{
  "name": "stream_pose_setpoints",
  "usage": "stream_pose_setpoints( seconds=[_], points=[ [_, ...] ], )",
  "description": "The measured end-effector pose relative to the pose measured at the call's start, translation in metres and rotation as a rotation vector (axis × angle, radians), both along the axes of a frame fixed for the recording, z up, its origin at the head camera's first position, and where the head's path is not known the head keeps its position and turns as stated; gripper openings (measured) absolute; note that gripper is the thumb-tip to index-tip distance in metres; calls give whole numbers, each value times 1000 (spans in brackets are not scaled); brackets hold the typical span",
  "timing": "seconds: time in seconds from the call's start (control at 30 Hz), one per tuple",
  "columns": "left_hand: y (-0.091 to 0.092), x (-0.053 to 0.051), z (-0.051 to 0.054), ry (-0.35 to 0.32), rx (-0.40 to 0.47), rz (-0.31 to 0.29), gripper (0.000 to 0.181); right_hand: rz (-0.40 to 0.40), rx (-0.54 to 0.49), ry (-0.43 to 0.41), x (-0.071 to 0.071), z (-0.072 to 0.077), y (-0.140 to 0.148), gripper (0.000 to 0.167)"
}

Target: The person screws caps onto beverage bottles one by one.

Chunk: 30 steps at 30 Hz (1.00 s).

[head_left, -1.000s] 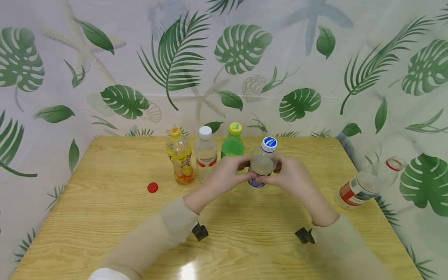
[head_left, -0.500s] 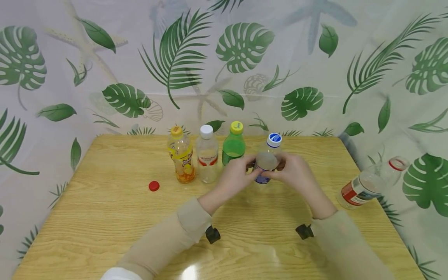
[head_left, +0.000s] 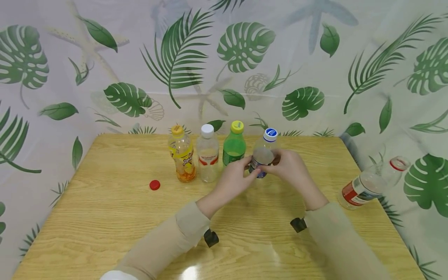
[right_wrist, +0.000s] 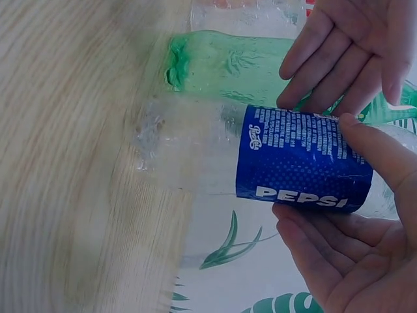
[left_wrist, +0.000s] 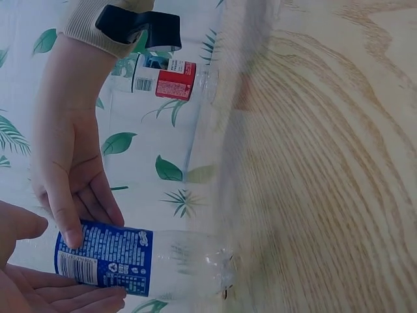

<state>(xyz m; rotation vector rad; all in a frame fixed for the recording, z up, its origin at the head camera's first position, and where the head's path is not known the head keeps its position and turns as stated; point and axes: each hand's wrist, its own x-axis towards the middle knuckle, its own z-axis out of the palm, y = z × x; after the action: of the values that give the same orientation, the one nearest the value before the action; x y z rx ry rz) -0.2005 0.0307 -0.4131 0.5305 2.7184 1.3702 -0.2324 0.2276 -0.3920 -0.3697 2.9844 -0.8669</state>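
A clear Pepsi bottle point(head_left: 263, 156) with a blue label and a white-and-blue cap point(head_left: 270, 134) stands nearly upright at the right end of a bottle row. My right hand point(head_left: 292, 169) holds it, thumb on the label point(right_wrist: 306, 163) and fingers behind. Beside it is my left hand point(head_left: 233, 179), its fingers straight along the bottle's other side and its thumb off the label in the left wrist view. Whether the base touches the table cannot be told. To the left stands a green bottle point(head_left: 234, 146) with a yellow cap, close to my left fingers.
Further left stand a white-capped clear bottle point(head_left: 208, 153) and an orange-capped bottle point(head_left: 182, 153) with a yellow label. A red cap point(head_left: 154, 185) lies on the wooden table point(head_left: 115, 217). An uncapped bottle point(head_left: 362, 190) with a red label stands near the right edge.
The Pepsi bottle first shifted right and back with both hands, then slightly left, nearer the green bottle. The right forearm has come a little left. The other bottles stay in place.
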Motion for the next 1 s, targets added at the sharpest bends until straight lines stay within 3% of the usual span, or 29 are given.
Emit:
stream_pose_setpoints(
  seconds=[0.23,0.67,1.0],
  points=[
    [-1,2,-2,-36,24,-16,53,-11,-17,-27,-7,-4,-5,49],
    [4,6,5,-61,-134,14,71,-13,-88,-24,-14,-9,-8,57],
    [4,7,6,-66,-157,6,73,-9,-82,-28,-13,-11,-8,55]
  ],
)
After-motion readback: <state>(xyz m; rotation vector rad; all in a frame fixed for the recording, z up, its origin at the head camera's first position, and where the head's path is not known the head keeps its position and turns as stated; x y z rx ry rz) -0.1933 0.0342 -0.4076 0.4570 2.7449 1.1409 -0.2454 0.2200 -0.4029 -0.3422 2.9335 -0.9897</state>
